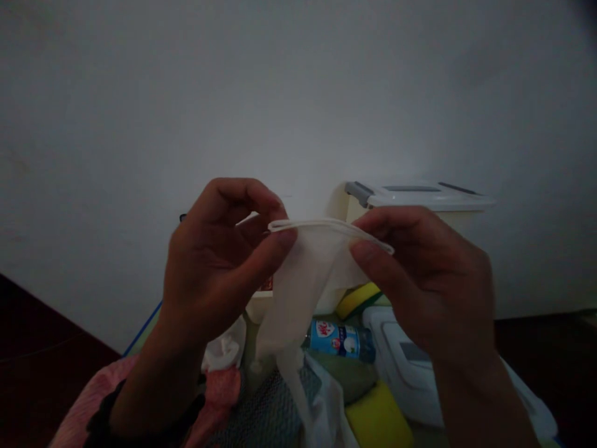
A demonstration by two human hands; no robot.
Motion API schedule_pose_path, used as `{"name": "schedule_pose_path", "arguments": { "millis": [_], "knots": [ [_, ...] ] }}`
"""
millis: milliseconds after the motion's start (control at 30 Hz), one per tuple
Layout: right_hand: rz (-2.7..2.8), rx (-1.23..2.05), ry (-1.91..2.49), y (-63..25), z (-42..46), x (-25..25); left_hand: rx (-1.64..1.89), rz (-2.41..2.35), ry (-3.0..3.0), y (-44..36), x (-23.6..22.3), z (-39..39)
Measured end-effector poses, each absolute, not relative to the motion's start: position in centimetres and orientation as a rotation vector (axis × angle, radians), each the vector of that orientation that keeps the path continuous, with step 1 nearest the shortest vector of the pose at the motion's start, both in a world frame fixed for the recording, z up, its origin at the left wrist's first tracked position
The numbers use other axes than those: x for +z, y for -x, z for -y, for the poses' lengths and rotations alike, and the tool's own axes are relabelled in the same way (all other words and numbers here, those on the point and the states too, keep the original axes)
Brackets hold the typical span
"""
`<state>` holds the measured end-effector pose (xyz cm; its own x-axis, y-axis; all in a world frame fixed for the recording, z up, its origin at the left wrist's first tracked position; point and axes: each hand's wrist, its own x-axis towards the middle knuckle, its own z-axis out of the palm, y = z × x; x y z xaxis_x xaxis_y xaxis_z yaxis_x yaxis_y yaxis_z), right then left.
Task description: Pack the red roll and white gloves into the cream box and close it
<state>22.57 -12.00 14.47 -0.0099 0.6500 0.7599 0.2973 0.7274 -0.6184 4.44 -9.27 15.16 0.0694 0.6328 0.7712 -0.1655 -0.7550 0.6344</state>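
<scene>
A thin white disposable glove hangs in front of me, its rolled cuff at the top and its limp fingers dangling. My left hand pinches the cuff's left end between thumb and fingertips. At the cuff's right end, my right hand grips the edge the same way. The cuff is stretched flat between both hands. Below the glove lies a bottle with a blue label, partly covered by it.
A lidded storage box stands against the white wall. Around the bottle lie a yellow sponge, another yellow-and-green sponge, a white lidded container, a pink cloth and a grey textured cloth.
</scene>
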Motion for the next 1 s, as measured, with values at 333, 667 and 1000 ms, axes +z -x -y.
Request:
{"name": "schedule_pose_path", "arguments": {
  "millis": [333,667,1000],
  "knots": [
    [1.340,1.152,0.564,-23.0,9.8,14.1,1.688,-0.450,-1.553,-4.2,14.9,8.1],
    [1.399,1.392,0.515,-22.6,10.3,13.9,1.437,-0.457,-1.539,-4.2,14.7,7.7],
    [1.583,1.152,0.691,-22.5,10.0,13.9,1.238,-0.505,-1.723,-4.8,14.3,7.7]
  ]
}}
